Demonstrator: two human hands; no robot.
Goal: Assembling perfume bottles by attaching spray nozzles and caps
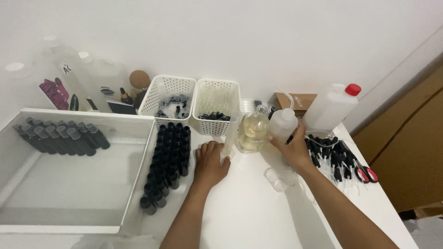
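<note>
My hands work at the middle of the white surface (249, 207): the left hand (210, 162) rests palm down with fingers curled at the base of a tall clear measuring cylinder (229, 138), apparently steadying it so it stays upright; the right hand (295, 146) is wrapped around a white squeeze bottle (282, 123) with a bent spout, held up at about 1 o'clock from the cylinder, its spout curving back toward the wall. Between the two stands a glass flask of pale yellow liquid (253, 130), touching or just beside the cylinder; I cannot tell which. A clear cup (280, 179) sits under my right wrist. At 9 o'clock a block of small dark bottles (168, 161) crowds my left hand, beside a white tray (78, 180). At 3 o'clock lie black pump tops (330, 152) and red-handled scissors (367, 174). Two white baskets (194, 105) stand at 12 o'clock
</note>
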